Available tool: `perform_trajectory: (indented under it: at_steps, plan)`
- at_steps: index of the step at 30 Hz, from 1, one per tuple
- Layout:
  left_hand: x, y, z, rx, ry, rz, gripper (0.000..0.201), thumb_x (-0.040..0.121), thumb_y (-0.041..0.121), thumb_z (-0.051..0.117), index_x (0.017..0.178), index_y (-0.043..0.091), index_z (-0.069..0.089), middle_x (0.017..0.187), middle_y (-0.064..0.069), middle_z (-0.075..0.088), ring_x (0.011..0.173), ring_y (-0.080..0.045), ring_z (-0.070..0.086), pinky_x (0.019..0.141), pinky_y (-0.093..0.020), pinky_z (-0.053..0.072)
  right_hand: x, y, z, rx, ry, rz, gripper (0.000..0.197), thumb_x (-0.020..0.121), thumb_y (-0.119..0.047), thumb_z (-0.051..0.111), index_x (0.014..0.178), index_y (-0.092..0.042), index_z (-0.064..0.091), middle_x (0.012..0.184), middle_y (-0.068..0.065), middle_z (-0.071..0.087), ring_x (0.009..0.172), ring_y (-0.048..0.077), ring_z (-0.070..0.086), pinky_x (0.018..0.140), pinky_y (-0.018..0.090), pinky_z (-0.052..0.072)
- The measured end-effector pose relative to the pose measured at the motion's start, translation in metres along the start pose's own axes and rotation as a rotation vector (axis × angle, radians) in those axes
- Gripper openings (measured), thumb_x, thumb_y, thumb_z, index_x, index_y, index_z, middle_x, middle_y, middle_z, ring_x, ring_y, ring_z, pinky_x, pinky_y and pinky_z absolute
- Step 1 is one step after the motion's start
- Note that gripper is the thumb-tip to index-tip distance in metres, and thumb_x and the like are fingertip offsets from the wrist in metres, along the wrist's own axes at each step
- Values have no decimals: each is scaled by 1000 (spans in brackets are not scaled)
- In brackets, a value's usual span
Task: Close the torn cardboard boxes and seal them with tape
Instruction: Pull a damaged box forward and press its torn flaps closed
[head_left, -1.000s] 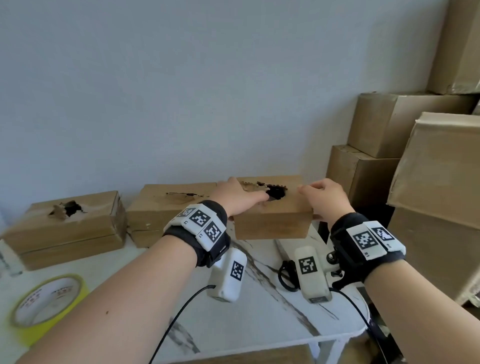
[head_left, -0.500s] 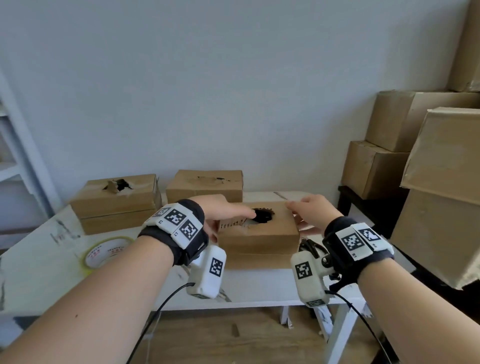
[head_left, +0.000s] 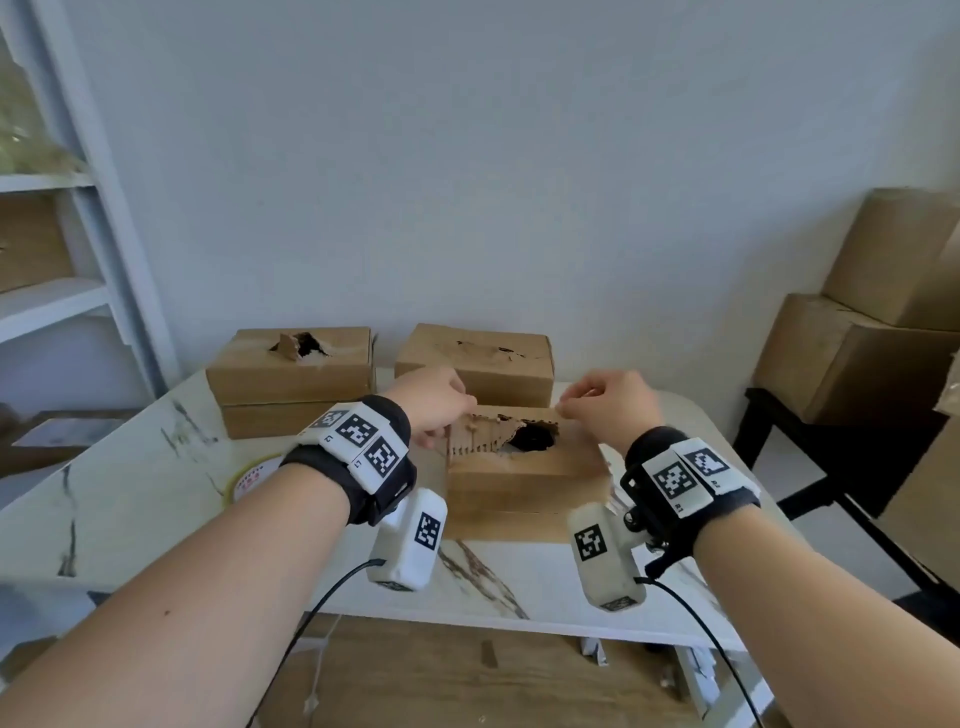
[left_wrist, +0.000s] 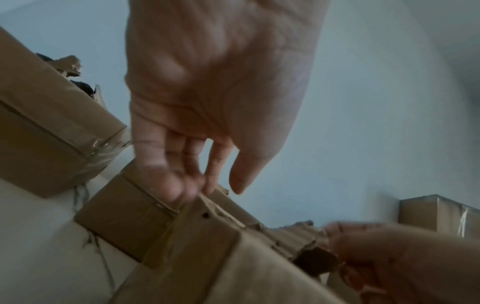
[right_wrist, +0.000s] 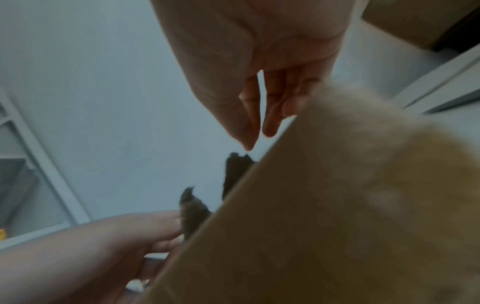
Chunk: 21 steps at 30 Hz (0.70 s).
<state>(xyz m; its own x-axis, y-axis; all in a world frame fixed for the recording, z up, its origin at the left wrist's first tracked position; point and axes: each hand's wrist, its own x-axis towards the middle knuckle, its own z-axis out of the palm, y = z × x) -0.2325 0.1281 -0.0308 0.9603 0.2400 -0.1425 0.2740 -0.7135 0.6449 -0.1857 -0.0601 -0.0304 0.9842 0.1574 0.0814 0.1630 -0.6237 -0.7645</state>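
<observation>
Working over the nearest torn box (head_left: 524, 470) at the front of the counter (head_left: 130, 499), we pinch the raised torn flap (head_left: 475, 434) at its left edge with our left hand (head_left: 434, 402), fingers curled round the cardboard. Our right hand (head_left: 608, 410) hangs at the far right rim of the dark hole (head_left: 531, 439), fingertips drawn together; whether it grips anything we cannot tell. Two more torn boxes (head_left: 293, 364) (head_left: 475, 358) sit behind, by the wall. The tape roll (head_left: 249, 475) lies left, partly hidden by our left wrist.
</observation>
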Motion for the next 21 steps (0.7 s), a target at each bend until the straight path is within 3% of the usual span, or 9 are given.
perform_trajectory:
  at_steps: [2,4,8,12,15,18,21]
  plan:
    - [6,-1,1,15,19,35,29,97,27,45,123,16,54,81,-1,57,63,-13,53,49,-21,47,1,-10,4,-14,-51,-54,18,78,-17,73,63,-21,64,70,-5,62,68,11,57,55,21,44]
    - [12,-5,4,-6,16,55,23,96,25,47,114,18,60,80,0,59,62,-13,54,48,-21,47,1,-15,8,-38,-171,-76,18,78,-18,74,61,-20,66,67,-3,63,62,9,55,53,19,44]
    - [20,-15,7,-125,-17,48,16,96,22,51,106,17,62,86,-4,65,73,-17,64,56,-25,54,5,-18,10,-112,-363,-81,17,83,-15,70,66,-17,68,64,0,61,55,9,51,50,18,44]
    - [20,-18,6,-192,-65,52,18,97,23,50,109,15,62,91,-8,66,82,-24,66,66,-32,58,8,-31,16,-253,-418,-36,47,94,-46,50,59,-16,60,59,-2,58,49,10,46,51,20,40]
    - [20,-21,7,-150,-55,93,23,100,25,44,109,18,63,85,-4,63,72,-19,62,65,-31,57,3,-43,26,-454,-411,-44,55,89,-60,46,57,-15,48,55,-3,49,48,10,42,48,20,34]
    - [19,-23,7,-137,-40,96,34,101,31,37,114,15,63,88,-4,62,69,-14,58,60,-27,55,4,-49,34,-514,-446,-31,40,89,-45,57,65,-14,47,62,-3,46,52,10,41,47,20,31]
    - [16,-23,3,-145,-78,124,42,98,46,38,119,19,62,102,-4,63,81,-17,61,64,-30,57,7,-53,32,-407,-503,64,31,91,-28,55,65,-14,48,60,-2,46,50,11,38,46,18,32]
